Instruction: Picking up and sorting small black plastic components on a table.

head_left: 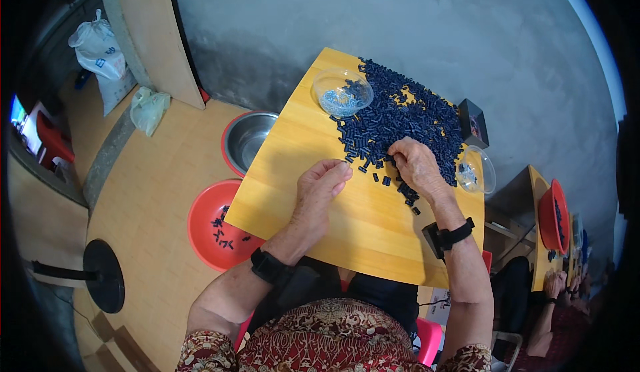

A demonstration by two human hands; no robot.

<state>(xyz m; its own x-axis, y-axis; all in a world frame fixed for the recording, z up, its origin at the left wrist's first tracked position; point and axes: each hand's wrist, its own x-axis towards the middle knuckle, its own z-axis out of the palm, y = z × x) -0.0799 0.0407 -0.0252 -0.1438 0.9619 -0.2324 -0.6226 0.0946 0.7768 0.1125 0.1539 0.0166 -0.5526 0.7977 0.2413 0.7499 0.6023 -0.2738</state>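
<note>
A large heap of small dark blue plastic pieces (407, 115) covers the far right part of a yellow wooden board (300, 165) on my lap. My right hand (415, 165) rests palm down at the heap's near edge, fingers curled among the pieces. My left hand (321, 185) hovers over the bare board just left of it, fingertips pinched together near a stray piece; whether it holds one I cannot tell. A clear plastic bowl (343, 92) with small light bits stands at the heap's far left. Another clear bowl (476, 170) sits at the board's right edge.
On the floor to the left stand a steel bowl (248, 139) in a red rim and a red basin (217, 229) with a few dark pieces. A black box (473, 120) lies beyond the heap. Another person works at a second board with a red basin (553, 215) at right.
</note>
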